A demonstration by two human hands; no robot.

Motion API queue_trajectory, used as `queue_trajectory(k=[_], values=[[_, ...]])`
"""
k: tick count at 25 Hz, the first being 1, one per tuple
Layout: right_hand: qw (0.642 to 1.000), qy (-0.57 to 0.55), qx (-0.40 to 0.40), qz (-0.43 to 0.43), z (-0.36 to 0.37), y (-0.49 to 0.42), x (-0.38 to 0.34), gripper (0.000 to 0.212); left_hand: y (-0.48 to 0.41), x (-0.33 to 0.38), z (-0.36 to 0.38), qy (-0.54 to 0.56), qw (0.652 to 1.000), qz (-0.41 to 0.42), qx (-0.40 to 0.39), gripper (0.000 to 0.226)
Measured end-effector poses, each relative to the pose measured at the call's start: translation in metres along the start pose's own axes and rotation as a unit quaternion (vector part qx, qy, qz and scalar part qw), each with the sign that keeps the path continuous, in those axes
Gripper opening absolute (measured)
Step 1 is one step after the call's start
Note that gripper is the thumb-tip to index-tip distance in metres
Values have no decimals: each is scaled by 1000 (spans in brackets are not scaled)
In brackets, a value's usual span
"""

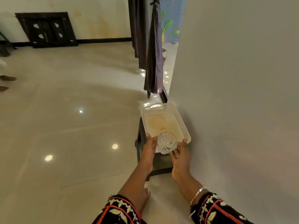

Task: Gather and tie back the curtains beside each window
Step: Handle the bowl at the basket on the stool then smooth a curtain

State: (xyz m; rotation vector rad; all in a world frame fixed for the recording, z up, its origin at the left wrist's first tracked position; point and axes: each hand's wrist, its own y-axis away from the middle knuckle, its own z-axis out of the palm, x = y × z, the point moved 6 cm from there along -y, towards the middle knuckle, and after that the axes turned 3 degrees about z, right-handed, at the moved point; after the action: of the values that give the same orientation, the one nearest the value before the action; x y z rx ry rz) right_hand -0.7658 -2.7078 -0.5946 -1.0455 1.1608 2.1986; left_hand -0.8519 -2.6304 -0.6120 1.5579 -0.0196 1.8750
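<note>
Left grip (pixel 149 146) and right grip (pixel 181 152) are both clamped on a cut glass (pixel 167 142). Left cups its left side with the thumb up; right has its fingers curled under the base and the thumb on the right side. Bracelet (pixel 196 194) on the right wrist.

The glass is held just above the near end of a white basket (pixel 182 125). The basket sits on a dark stool (pixel 140 135) close against the wall (pixel 234 78), and its near end looks to reach the stool's near edge. Can't tell if the glass touches the basket bottom.

The curtains are well apart from both grips, past the stool's far edge along the same wall. The near curtain (pixel 154 54) is bunched narrow with a knot high up and looks already tied. The far curtain (pixel 139 29) hangs in loose pleats and looks untied. Neither is touched.

Risks, as I judge them:
- The glass is smooth and the floor (pixel 64 126) is hard tile, so a slip off the right fingers likely means breakage.
- If the glass is set at the basket's near end, its weight could rock the light basket on the small stool.
- Both grips are occupied, so no curtain work is possible until the glass is put down.
</note>
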Motion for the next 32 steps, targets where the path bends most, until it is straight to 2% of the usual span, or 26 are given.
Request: queue_trajectory(k=[2, 5, 10, 15, 20, 24, 28, 32], values=[[999, -4, 41, 25, 9, -35, 10, 37, -41, 0, -7, -24, 1000, -13, 0, 57], [993, -20, 92, 66, 25, -78, 21, 49, -98, 1, -18, -49, 998, -47, -9, 59], [980, -52, 161, 109, 51, -140, 47, 51, -188, -5, -32, -94, 989, -110, -21, 55], [960, -84, 214, 160, 56, -191, 76, 52, -255, -26, -38, -161, 974, -152, -53, 61], [949, -104, 219, 201, 53, -230, 99, 24, -300, -44, -40, -216, 957, -177, -83, 60], [948, -109, 210, 212, 52, -249, 113, 16, -321, -53, -39, -249, 945, -178, -113, 62], [950, -82, 196, 230, 48, -258, 124, 5, -327, -63, -40, -272, 936, -189, -121, 50], [957, -46, 181, 224, 44, -262, 129, 19, -327, -63, -41, -276, 932, -198, -128, 48]])
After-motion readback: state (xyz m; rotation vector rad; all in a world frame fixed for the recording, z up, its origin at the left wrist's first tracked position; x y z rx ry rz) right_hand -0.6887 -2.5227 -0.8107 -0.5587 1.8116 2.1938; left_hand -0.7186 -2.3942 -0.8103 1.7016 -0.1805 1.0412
